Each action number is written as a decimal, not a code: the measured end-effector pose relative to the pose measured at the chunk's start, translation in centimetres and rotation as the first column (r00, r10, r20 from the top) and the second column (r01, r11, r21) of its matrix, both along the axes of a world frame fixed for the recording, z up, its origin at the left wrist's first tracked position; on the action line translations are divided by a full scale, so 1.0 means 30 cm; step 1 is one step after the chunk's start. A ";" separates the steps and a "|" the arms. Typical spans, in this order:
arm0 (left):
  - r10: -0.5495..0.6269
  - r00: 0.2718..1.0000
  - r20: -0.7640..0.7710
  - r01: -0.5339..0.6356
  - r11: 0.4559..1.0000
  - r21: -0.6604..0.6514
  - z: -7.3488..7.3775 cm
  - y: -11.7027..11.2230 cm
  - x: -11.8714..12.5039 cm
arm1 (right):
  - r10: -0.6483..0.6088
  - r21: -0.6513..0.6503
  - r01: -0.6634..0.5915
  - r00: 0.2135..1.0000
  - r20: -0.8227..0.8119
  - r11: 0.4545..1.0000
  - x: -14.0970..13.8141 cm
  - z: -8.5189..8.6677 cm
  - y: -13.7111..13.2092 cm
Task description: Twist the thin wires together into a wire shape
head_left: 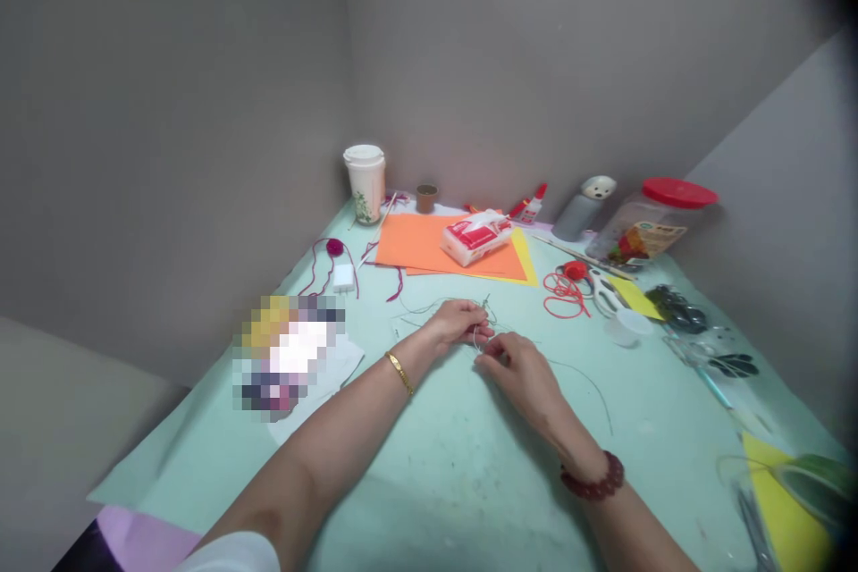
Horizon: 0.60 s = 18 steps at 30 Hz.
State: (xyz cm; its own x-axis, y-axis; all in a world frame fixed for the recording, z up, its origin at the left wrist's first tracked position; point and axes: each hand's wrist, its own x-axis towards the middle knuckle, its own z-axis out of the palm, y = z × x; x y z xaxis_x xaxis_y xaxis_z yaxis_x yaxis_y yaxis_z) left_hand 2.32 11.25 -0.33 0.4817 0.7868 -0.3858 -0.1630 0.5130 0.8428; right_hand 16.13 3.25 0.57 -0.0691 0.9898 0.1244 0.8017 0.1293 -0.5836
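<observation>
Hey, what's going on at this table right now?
A person is working over a pale green covered table. Their left hand and right hand meet at a thin greenish strand, fingers pinching it. Red string and scissors lie to the right, and a tissue packet sits on orange paper beyond.

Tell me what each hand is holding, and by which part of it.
The left hand pinches a thin green wire at its bunched middle; the right hand has its fingertips against that spot, grip unclear.
</observation>
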 end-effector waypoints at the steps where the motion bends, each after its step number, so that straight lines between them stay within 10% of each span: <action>1: -0.004 1.000 0.005 0.004 1.000 0.000 -0.001 0.001 -0.002 | -0.007 -0.011 0.007 1.000 -0.018 1.000 -0.011 0.000 -0.007; 10: -0.041 0.999 -0.011 0.041 0.999 0.009 0.012 0.003 -0.006 | -0.042 -0.389 -0.124 0.919 -0.392 0.913 0.056 0.083 -0.032; 18: -0.029 0.999 -0.018 0.029 1.000 0.005 0.009 0.001 0.000 | -0.035 -0.219 0.045 0.998 0.049 0.975 0.185 0.142 0.033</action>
